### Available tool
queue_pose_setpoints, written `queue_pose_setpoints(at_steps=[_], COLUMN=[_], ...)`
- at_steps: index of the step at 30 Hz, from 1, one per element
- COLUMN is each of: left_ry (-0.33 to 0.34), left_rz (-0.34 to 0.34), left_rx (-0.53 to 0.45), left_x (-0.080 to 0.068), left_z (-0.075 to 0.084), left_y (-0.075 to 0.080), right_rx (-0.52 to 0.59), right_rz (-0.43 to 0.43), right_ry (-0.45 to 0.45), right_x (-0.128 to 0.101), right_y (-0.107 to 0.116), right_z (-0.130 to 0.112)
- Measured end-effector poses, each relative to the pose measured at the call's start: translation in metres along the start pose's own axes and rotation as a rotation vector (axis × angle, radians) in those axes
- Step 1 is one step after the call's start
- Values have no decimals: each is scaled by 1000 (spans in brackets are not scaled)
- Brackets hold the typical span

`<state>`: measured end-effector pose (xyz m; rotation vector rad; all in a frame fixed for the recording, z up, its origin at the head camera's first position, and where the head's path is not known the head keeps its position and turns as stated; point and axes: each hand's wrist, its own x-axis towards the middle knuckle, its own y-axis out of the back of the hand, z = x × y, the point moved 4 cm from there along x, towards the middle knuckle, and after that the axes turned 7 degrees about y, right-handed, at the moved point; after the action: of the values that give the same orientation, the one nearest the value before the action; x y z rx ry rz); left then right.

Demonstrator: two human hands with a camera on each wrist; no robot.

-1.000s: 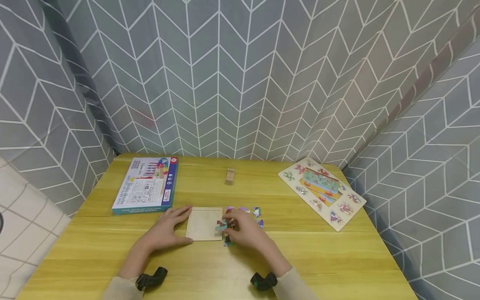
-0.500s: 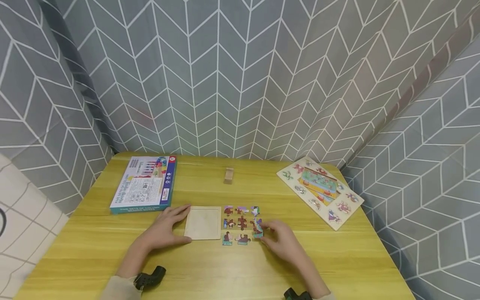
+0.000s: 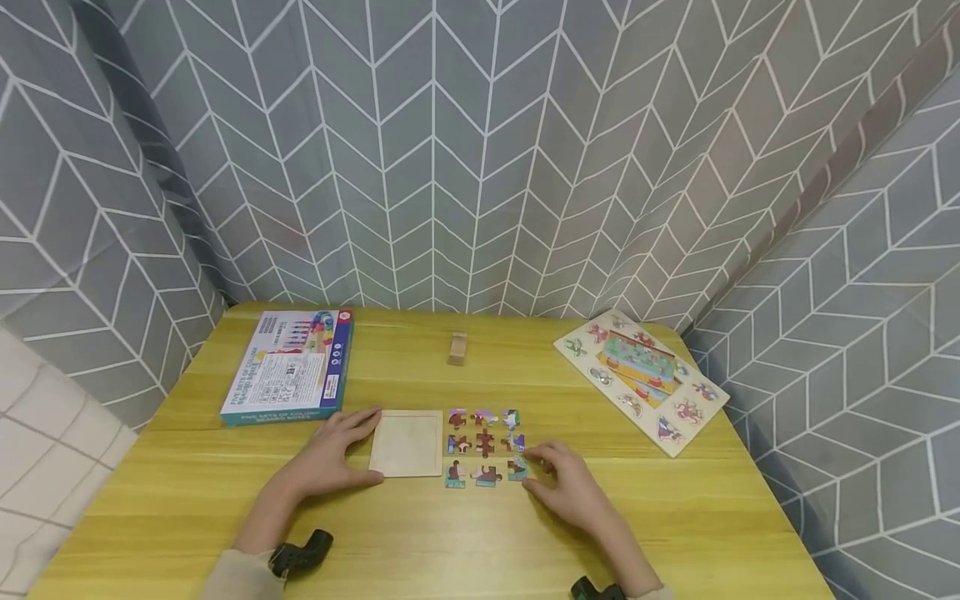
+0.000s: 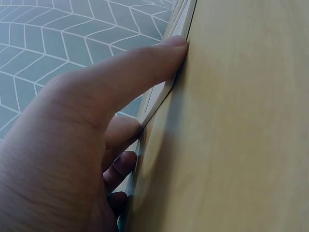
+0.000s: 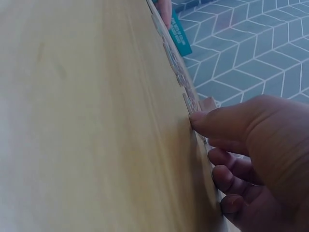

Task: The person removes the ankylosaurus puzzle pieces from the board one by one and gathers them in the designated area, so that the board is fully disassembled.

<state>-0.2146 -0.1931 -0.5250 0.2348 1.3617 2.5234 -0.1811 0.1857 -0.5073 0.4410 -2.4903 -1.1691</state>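
A square pale wooden puzzle tray point(image 3: 407, 443) lies flat, nothing inside its raised rim. My left hand point(image 3: 330, 458) holds it at its left side, thumb at the near corner and fingers at the far one. The left wrist view shows that thumb point(image 4: 164, 58) against the tray's edge. Right of the tray, several jigsaw pieces point(image 3: 485, 443) lie in spaced rows. My right hand point(image 3: 570, 485) pinches the near right jigsaw piece point(image 3: 517, 468) by its right end, low at the table. In the right wrist view the thumb point(image 5: 207, 122) meets the piece's edge; other fingers are curled.
A boxed toy set point(image 3: 288, 367) lies back left. A small wooden block point(image 3: 457, 348) stands at the back middle. At the back right, coloured cards point(image 3: 637, 367) rest on a pale board point(image 3: 678, 437) with animal pictures. A patterned curtain point(image 3: 450, 167) hangs behind the table.
The right hand has moved right from beside the tray with a piece, which now lies at the near right of the rows. The left hand has stayed at the tray.
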Motion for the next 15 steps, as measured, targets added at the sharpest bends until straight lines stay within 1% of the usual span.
queue_pose_setpoints(at_steps=[3, 9, 15], left_ry=[-3, 3, 25], left_rz=[2, -5, -30], left_rx=[1, -12, -46], left_x=[0, 0, -5], left_z=[0, -4, -8], left_y=[2, 4, -2], right_rx=[5, 2, -6], right_rz=[8, 15, 7], right_ry=[-3, 21, 18], right_x=[0, 0, -7], right_y=[1, -2, -5], right_z=[0, -1, -1])
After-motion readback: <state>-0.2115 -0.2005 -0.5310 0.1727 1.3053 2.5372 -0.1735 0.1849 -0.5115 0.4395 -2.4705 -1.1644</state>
